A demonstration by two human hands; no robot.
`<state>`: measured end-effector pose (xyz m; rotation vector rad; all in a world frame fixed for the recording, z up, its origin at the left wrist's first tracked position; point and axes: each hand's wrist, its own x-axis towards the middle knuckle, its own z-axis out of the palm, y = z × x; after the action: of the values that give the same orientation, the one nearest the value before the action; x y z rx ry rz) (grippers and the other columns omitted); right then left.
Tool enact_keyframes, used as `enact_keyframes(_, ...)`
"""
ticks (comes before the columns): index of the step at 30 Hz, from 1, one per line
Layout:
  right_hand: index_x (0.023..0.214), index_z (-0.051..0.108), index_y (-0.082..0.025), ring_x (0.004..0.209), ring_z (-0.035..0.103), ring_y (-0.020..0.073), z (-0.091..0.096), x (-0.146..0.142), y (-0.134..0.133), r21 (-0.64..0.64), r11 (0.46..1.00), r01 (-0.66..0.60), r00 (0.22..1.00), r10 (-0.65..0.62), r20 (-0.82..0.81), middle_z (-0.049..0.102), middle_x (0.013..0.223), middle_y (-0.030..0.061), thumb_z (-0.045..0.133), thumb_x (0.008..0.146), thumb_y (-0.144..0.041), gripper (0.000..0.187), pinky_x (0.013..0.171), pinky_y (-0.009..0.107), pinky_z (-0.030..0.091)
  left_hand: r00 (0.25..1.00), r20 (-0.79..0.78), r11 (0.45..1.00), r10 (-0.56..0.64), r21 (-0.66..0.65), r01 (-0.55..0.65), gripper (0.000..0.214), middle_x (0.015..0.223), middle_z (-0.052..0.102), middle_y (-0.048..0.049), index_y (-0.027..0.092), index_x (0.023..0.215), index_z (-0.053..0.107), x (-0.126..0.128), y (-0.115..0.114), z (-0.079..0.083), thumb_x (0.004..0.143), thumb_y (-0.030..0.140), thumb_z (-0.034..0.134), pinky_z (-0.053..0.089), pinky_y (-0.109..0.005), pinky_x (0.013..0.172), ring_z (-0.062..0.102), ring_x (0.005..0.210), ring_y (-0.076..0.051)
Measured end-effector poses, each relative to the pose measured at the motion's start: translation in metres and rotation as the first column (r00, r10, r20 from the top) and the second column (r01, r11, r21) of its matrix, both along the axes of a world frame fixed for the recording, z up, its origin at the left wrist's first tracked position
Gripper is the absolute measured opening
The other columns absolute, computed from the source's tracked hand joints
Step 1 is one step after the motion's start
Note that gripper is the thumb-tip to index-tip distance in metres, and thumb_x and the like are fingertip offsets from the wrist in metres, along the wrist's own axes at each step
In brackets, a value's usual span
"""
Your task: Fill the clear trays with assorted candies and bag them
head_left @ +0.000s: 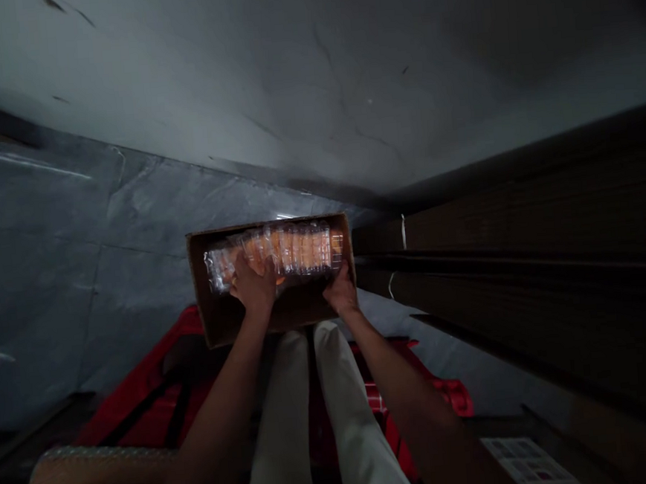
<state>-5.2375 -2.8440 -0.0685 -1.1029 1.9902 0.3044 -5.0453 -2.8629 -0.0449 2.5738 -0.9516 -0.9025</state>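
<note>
A brown cardboard box [284, 318] with its top open is in front of my knees. Inside it, a row of clear plastic packs [304, 249] with orange contents stands along the far side. My left hand [255, 283] reaches over the box's near side, its thumb and fingers gripping packs near the left half of the row. At the right end, my right hand [341, 291] is inside the box, thumb up against the last packs and the other fingers curled, partly hidden. The nearer part of the box interior is in shadow.
A pale wall [299, 80] rises beyond the box, above a grey tiled floor [130, 212]. Dark stacks of flat cardboard [500, 220] tied with white string stand at the right. Red plastic [138, 391] lies under and beside my legs [341, 404].
</note>
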Motion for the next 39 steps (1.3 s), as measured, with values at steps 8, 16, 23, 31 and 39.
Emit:
enact_keyframes(8,0.139,0.031,-0.016,0.086,0.068,0.0235,0.023,-0.009,-0.007,-0.059,0.994,-0.091,0.995,0.089,-0.036,0.071,0.096,0.0085,0.056,0.077,-0.014,0.067,0.076,0.032,0.049,1.0,0.007,1.0,-0.013,-0.01,0.014,0.072,0.143,0.053,-0.02,0.013,0.147,0.039,0.002,0.001,-0.001,0.088,0.049,0.058,0.035,-0.06,0.11,0.051,0.13,-0.04)
enact_keyframes(16,0.128,0.046,-0.02,0.083,0.069,0.0266,0.068,-0.031,-0.042,-0.007,0.956,-0.293,0.949,0.29,-0.126,0.071,0.091,0.0099,0.056,0.083,-0.025,0.047,0.07,0.032,0.046,0.984,-0.135,0.927,-0.12,-0.371,0.062,0.054,0.143,0.051,-0.0191,0.014,0.141,0.045,-0.039,0.008,0.031,0.092,0.036,0.05,0.039,-0.052,0.111,0.048,0.133,-0.032)
enact_keyframes(23,0.149,0.032,-0.018,0.086,0.067,0.0271,0.126,-0.02,-0.013,-0.024,0.89,-0.456,0.882,0.448,-0.143,0.07,0.096,0.0118,0.055,0.079,-0.014,0.073,0.07,0.034,0.048,0.676,-0.718,0.955,-0.164,-0.288,-0.074,0.101,0.13,0.061,-0.0136,0.022,0.154,0.028,-0.116,-0.033,0.033,0.07,0.037,0.081,0.053,-0.04,0.097,0.065,0.11,-0.028)
enact_keyframes(31,0.154,0.036,-0.027,0.124,0.048,0.0399,0.179,-0.003,-0.006,-0.266,0.804,-0.531,0.84,0.541,-0.041,0.047,0.14,0.021,0.062,0.08,-0.019,0.078,0.094,0.053,0.045,0.54,-0.833,0.896,-0.123,-0.327,-0.302,0.102,0.114,0.068,-0.01,0.026,0.156,0.013,-0.082,-0.036,0.067,0.074,0.035,0.073,0.061,-0.036,0.074,0.071,0.084,-0.022)
enact_keyframes(39,0.151,0.037,-0.027,0.124,0.053,0.0311,0.199,-0.035,-0.047,-0.335,0.912,0.238,0.788,0.021,0.616,0.055,0.139,0.01,0.057,0.086,-0.047,0.07,0.1,0.05,0.046,0.427,-0.887,0.898,-0.176,-0.322,-0.299,0.052,0.11,0.067,-0.004,0.026,0.123,0.05,-0.04,-0.028,0.13,0.079,0.039,0.074,0.059,-0.034,0.079,0.068,0.09,-0.019)
